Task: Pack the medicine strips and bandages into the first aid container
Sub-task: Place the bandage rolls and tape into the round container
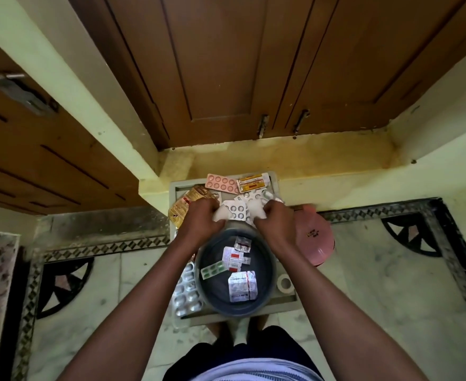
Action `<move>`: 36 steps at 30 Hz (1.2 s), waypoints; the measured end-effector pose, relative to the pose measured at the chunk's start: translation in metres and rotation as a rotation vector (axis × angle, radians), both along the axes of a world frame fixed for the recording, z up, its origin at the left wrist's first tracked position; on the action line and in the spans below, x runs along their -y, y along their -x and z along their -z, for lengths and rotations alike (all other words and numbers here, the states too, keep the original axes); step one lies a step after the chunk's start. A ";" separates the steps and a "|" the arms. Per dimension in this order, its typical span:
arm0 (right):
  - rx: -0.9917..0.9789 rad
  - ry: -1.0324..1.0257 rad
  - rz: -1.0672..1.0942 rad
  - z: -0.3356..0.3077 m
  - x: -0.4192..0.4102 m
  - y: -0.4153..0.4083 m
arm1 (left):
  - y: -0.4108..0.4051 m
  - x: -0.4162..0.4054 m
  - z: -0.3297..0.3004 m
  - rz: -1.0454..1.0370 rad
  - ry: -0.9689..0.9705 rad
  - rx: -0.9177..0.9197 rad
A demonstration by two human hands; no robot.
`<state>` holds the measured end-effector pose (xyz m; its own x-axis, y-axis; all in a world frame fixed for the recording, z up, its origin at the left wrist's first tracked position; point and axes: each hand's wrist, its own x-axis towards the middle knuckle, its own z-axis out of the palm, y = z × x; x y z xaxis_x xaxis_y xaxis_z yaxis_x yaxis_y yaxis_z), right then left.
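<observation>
Both hands were over the far half of a grey tray (286, 299) set on the floor against a yellow step (308, 158). The left hand (203, 215) had fingers curled onto a white blister strip (236, 210), and the right hand (274, 218) was closed on white strips in the same pile; the exact grip was blurred. A round dark container (207, 287) sat mid-tray just near of the hands, holding a green strip (212, 269), a red-and-white pack (233, 258) and a silver strip (242, 287).

A pink strip (222, 182) and an orange-yellow pack (253, 181) lay at the tray's far edge, a gold foil strip (183, 207) hung over its left edge, and large silver blisters (186, 292) were wedged between the container and the left rim. A tape roll (285, 283) stood at the right rim. A pink lid (315, 237) lay off the tray to the right, touching it; marble floor was open on both sides. Print on the packs and lid was too small to read.
</observation>
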<state>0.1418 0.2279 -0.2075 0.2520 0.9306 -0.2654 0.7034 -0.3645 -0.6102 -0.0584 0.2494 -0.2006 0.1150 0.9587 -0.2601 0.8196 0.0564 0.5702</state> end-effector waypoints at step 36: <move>0.175 -0.047 -0.231 0.001 0.086 0.018 | -0.046 0.099 -0.010 -0.201 -0.017 -0.285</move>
<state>0.1242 0.1423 -0.2083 0.0700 0.9789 -0.1919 0.8605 -0.1565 -0.4847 -0.0121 0.1506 -0.1908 -0.1518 0.9593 -0.2380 0.9195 0.2254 0.3220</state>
